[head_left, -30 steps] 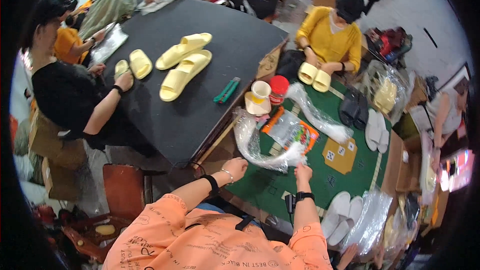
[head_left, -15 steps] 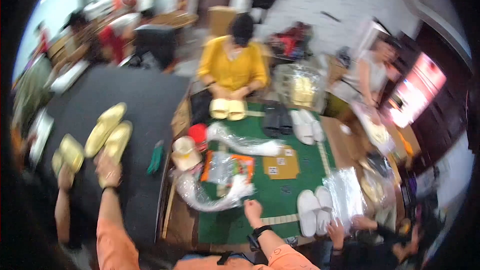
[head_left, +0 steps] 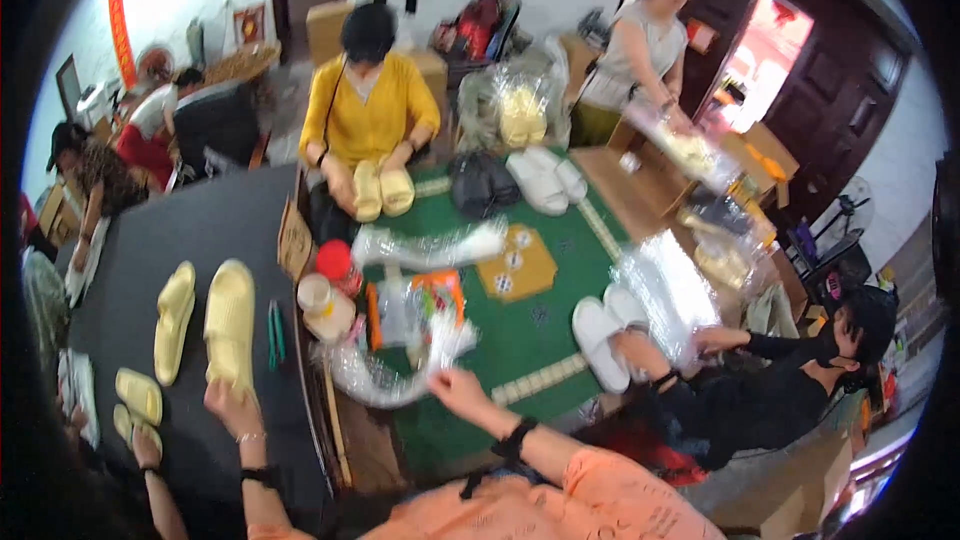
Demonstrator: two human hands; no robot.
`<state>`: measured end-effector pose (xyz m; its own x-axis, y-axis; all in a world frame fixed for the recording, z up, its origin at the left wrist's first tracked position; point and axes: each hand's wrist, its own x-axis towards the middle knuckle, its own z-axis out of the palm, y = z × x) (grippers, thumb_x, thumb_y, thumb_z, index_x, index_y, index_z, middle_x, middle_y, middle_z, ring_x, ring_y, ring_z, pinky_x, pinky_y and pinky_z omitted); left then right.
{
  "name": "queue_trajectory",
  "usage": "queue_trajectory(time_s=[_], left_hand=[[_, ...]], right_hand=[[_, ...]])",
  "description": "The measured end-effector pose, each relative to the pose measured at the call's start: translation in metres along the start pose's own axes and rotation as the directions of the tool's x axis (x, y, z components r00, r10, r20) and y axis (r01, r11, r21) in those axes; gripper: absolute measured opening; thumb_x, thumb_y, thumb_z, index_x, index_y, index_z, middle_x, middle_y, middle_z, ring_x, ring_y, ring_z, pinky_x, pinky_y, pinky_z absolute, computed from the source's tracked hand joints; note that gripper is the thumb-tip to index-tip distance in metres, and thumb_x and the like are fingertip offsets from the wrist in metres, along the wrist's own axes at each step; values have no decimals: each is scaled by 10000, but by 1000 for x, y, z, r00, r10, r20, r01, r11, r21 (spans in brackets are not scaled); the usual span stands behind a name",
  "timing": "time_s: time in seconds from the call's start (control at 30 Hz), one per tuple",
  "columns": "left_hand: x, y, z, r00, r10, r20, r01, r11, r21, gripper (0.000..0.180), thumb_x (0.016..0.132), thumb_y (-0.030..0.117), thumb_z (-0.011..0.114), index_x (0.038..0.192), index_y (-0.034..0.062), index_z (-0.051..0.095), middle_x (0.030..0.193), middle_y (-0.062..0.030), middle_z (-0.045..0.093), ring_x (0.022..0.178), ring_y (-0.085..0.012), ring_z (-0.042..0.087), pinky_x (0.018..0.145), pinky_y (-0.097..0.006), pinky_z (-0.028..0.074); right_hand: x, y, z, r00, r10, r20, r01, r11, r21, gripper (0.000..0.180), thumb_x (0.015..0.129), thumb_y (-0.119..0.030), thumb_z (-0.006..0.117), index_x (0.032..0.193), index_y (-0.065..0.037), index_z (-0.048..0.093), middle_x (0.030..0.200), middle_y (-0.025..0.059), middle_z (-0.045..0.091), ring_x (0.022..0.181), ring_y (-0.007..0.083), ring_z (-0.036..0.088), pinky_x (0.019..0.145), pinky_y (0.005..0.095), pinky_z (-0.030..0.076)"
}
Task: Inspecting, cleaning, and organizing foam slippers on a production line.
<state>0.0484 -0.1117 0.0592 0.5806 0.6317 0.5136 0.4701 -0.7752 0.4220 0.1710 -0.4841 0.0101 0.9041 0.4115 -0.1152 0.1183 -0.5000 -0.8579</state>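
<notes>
My left hand (head_left: 232,408) is closed on the heel end of a pale yellow slipper (head_left: 230,315), which lies on the dark table. Its partner slipper (head_left: 175,325) rests just to the left, apart from it. Out over the green mat, my right hand (head_left: 458,392) has its fingers pinched at the end of a curved bundle of clear plastic bags (head_left: 375,382). Another person's hand (head_left: 146,446) touches a smaller yellow pair (head_left: 138,396) at the lower left.
Teal-handled snips (head_left: 276,335) lie right of the slippers. A cream container (head_left: 325,305), a red-lidded jar (head_left: 338,262) and an orange-edged packet (head_left: 415,308) stand by the bags. Co-workers handle yellow slippers (head_left: 382,190) across and white slippers (head_left: 605,335) at right.
My right hand has moved left onto the bag bundle's end. The yellow slippers now lie side by side, with my left hand shifted down to one heel. The view has swung right.
</notes>
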Motion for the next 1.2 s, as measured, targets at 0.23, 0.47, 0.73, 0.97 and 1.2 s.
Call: queue_trajectory(time_s=[0.23, 0.47, 0.73, 0.97, 1.2], left_hand=[[-84, 167, 1, 839, 498, 218, -368, 816, -445, 215, 525, -43, 586, 707, 22, 493, 821, -141, 467, 861, -340, 404, 802, -416, 328], [-167, 246, 48, 509, 796, 328, -435, 567, -700, 211, 551, -39, 569, 742, 30, 513, 860, -99, 480, 906, -342, 395, 772, -416, 359], [-205, 309, 138, -93, 967, 238, -841, 52, -538, 137, 660, 174, 503, 750, 136, 600, 864, -6, 535, 1048, -204, 416, 987, -442, 227], [-223, 353, 163, 180, 876, 448, -713, 430, -553, 357, 595, 122, 560, 949, 82, 576, 1042, -51, 524, 1124, -250, 352, 1011, -455, 161], [-266, 297, 115, 401, 424, 812, 703, 425, -570, 838, 583, 90, 730, 1223, 8, 194, 1181, -91, 363, 1114, -166, 347, 934, -294, 310]], right_hand=[[24, -22, -29, 989, 146, 9, -96, 601, 794, 420, 846, -327, 467, 1163, -71, 363, 1087, 34, 482, 953, 171, 491, 695, 311, 428], [-12, 85, -125, 628, 614, -479, 136, 519, 844, 318, 847, -199, 464, 1078, 19, 454, 1004, 105, 529, 872, 209, 541, 745, 322, 450], [-97, 141, -310, 460, 353, -815, 213, 847, 487, 329, 850, -224, 484, 1051, 36, 477, 996, 122, 542, 861, 184, 528, 732, 293, 426], [-87, 132, -284, 866, 408, -290, -123, 735, 667, 235, 830, -115, 502, 1018, 26, 510, 935, 81, 570, 801, 136, 550, 693, 247, 451], [-29, 119, -147, 948, 238, 213, -315, 582, 750, 264, 805, -192, 564, 982, 0, 530, 899, 62, 589, 762, 126, 557, 672, 262, 457]])
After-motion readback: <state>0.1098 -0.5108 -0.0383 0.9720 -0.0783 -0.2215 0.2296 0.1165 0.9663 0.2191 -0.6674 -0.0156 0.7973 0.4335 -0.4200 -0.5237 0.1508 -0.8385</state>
